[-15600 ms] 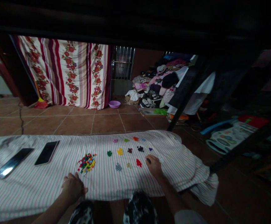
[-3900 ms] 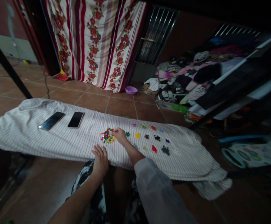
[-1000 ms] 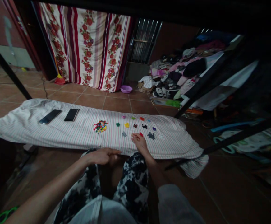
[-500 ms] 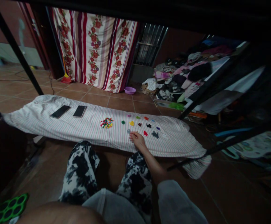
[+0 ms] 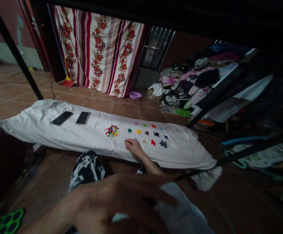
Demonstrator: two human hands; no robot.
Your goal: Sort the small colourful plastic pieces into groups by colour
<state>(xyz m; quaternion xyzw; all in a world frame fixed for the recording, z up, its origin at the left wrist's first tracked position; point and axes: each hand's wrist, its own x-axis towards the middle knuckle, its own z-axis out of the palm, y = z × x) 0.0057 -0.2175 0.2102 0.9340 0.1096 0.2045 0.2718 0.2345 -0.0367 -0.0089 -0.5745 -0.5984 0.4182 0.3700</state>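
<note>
My right hand (image 5: pixel 132 146) is over the striped cloth (image 5: pixel 83 136), its fingers curled together in a pinch; whatever lies between them is hidden. Just beyond its fingertips, to the left, is a heap of small mixed-colour pieces (image 5: pixel 112 131). Little single-colour clusters are spread to the right, among them dark green pieces (image 5: pixel 129 130), yellow pieces (image 5: pixel 138 131), red pieces (image 5: pixel 153 142), black pieces (image 5: pixel 156 134) and dark grey pieces (image 5: pixel 163 143). Large and blurred close to the camera, my left hand (image 5: pixel 117 198) stretches across my lap with fingers extended, touching none of the pieces.
Two dark phones (image 5: pixel 62 118) (image 5: pixel 83 118) lie on the cloth's left part. Black poles (image 5: pixel 17 52) flank the cloth-covered surface. On the tiled floor behind are a purple basin (image 5: pixel 135 95), a red broom head (image 5: pixel 67 83) and a heap of clothes (image 5: pixel 192 78).
My right hand has moved left, from beside the grey cluster toward the mixed heap. My left hand has risen into view across my lap, and the view has shifted slightly.
</note>
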